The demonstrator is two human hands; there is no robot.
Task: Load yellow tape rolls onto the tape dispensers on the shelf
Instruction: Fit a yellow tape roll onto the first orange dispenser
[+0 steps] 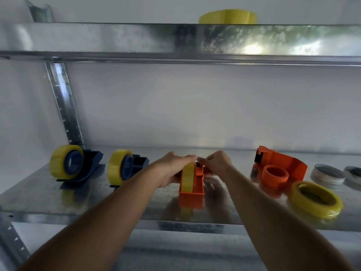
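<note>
Left hand (172, 169) steadies the orange dispenser (192, 184), fingers curled over its yellow roll (187, 173); right hand (215, 163) pinches the tape end at the cutter, likely threading it.

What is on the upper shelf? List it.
A yellow tape roll lies flat towards the right on the upper shelf, with a blurred greyish object at the far left. The shelf's front lip hides their bases.
</note>
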